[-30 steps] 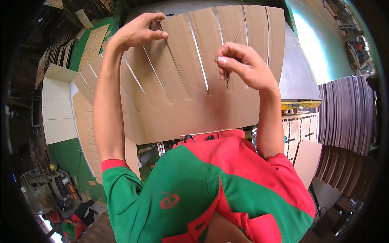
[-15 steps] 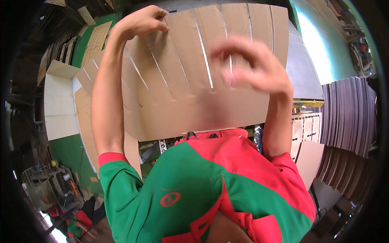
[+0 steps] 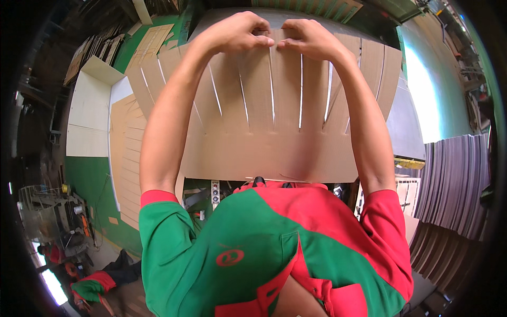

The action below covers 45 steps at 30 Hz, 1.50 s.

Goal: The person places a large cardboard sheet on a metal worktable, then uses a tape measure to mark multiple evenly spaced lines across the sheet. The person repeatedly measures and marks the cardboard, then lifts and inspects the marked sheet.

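A brown cardboard sheet (image 3: 237, 153) with several long slits lies in front of me, its strips running from the far edge toward a solid band near my body. At that far edge my left hand (image 3: 248, 34) is closed, thumb and fingers gripping a strip. Close beside it, my right hand (image 3: 306, 39) also has its fingers curled and thumb pressed at the edge of a neighbouring strip. The two thumbs almost meet on either side of one slit. The fingertips beyond the edge are partly hidden.
A grey tabletop (image 3: 406, 113) shows under the sheet at the right. Stacked dark sheets (image 3: 454, 179) stand further right. More slit cardboard (image 3: 127, 158) and a pale panel (image 3: 87, 127) are at the left. Another person (image 3: 95, 282) is bent down at the lower left.
My right hand has gone from above the sheet's middle to its far edge. My left hand has moved right along that edge, and the sheet has shifted.
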### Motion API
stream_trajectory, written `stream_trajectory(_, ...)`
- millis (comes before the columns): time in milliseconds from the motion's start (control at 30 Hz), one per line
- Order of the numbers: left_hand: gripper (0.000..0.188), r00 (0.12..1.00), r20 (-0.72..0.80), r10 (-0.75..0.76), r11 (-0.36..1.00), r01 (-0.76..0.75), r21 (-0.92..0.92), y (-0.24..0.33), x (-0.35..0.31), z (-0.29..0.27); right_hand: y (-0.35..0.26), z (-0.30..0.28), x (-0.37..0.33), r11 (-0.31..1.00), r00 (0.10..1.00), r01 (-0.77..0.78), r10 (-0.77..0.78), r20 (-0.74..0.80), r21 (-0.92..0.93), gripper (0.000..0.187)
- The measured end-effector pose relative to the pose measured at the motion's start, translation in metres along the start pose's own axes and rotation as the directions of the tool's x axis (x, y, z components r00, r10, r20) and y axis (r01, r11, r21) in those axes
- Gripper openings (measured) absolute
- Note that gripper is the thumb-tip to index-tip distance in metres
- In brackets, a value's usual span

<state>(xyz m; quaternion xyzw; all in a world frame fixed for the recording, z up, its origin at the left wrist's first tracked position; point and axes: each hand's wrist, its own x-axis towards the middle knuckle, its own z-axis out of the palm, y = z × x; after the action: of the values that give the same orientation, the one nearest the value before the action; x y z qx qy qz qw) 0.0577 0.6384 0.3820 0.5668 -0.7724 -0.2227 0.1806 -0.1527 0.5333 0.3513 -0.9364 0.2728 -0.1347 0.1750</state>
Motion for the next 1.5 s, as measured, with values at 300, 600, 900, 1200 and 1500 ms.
stream_trajectory(300, 0.017, 0.909, -0.087, 0.408, 0.909, -0.395, 0.136, 0.067, -0.019, 0.034, 0.014, 0.009, 0.001, 0.991, 0.99, 0.134, -0.134, -0.046, -0.002, 0.041)
stream_trajectory(600, 0.014, 0.801, 0.28, 0.529, 0.84, -0.542, -0.035, 0.144, -0.176, 0.091, 0.014, 0.004, -0.013, 0.999, 0.999, 0.035, -0.035, -0.029, 0.003, 0.051)
stream_trajectory(900, 0.035, 0.927, -0.346, 0.147, 0.987, -0.163, -0.017, 0.094, -0.128, 0.005, 0.002, -0.001, -0.012, 0.998, 0.999, 0.04, -0.039, -0.008, 0.053, 0.049)
stream_trajectory(1200, 0.071, 0.98, 0.151, -0.126, 0.965, 0.086, 0.248, -0.008, -0.034, -0.037, -0.026, -0.04, -0.055, 0.978, 0.992, 0.125, -0.118, -0.055, 0.168, 0.045)
stream_trajectory(1500, 0.029, 0.945, 0.309, 0.11, 0.98, -0.155, 0.124, 0.073, -0.075, -0.078, -0.085, -0.097, -0.121, 0.932, 0.897, 0.331, -0.359, -0.258, -0.147, 0.038)
